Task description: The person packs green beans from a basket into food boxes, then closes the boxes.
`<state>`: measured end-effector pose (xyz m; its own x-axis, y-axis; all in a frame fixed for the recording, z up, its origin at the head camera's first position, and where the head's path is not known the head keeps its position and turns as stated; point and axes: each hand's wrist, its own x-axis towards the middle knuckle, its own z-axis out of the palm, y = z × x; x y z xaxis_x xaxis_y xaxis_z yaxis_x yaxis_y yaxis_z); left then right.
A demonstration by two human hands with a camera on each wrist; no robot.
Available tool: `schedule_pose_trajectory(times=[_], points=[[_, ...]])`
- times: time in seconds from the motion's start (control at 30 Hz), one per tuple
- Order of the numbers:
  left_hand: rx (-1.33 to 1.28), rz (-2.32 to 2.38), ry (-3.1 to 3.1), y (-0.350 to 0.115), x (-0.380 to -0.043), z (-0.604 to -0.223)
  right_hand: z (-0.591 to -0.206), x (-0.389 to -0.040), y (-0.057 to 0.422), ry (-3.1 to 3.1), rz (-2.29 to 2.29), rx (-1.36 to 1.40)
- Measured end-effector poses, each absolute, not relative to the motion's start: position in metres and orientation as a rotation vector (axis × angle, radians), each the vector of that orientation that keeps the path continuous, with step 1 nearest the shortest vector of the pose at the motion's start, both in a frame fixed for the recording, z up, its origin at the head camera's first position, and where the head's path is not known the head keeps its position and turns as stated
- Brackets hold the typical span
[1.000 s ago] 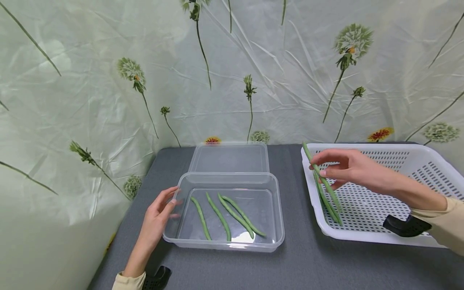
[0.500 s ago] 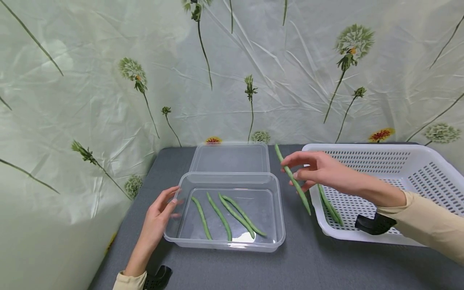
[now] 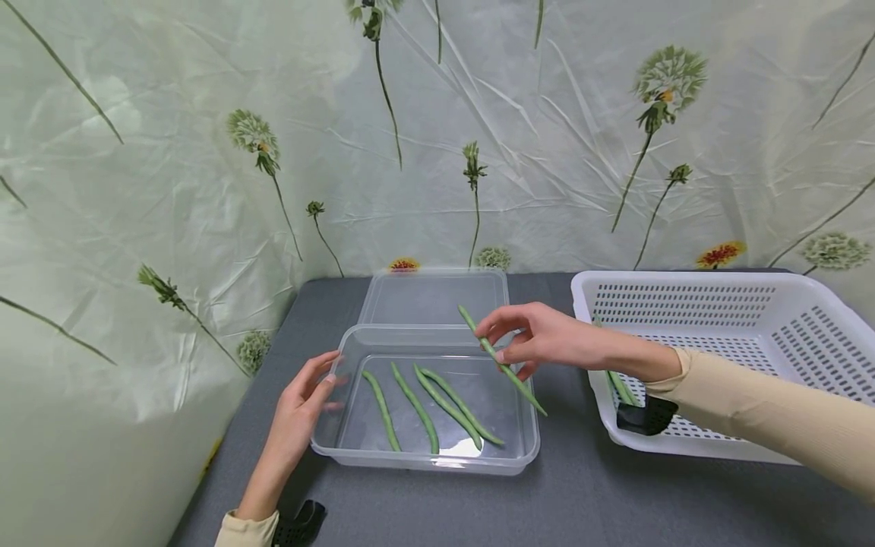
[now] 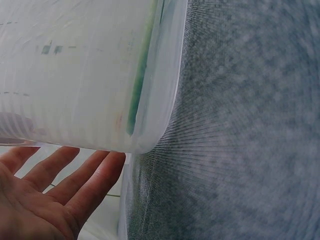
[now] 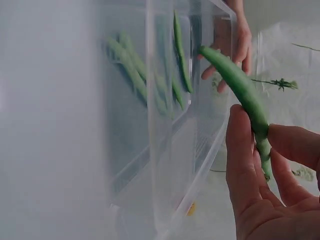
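Pinching with bent fingers [image 5: 242,160] of the right hand [image 3: 547,334] a green bean [image 5: 252,107], slanted over the right rim of a clear plastic food container [image 3: 383,459]. Holding the left hand [image 3: 301,403] loosely spread at the opposite wall, gripping nothing. Might catch the bean's lower tip on that rim if brought in at this slant, or drop it outside if pinched too lightly. Might also land crosswise on the four green beans [image 3: 419,410] inside. Can read no brand, label or writing on container, lid [image 3: 437,296] or white perforated basket [image 3: 683,276].
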<state>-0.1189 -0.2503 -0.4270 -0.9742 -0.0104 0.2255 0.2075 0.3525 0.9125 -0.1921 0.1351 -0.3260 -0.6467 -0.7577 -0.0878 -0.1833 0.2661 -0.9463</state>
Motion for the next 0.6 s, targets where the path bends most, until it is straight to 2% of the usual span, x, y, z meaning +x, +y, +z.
schedule_pose_trajectory(times=[0.6], points=[[-0.168,-1.670,-2.428,-0.251,-0.120,-0.428,-0.342,-0.208,0.097,1.966,-1.216,-0.624]])
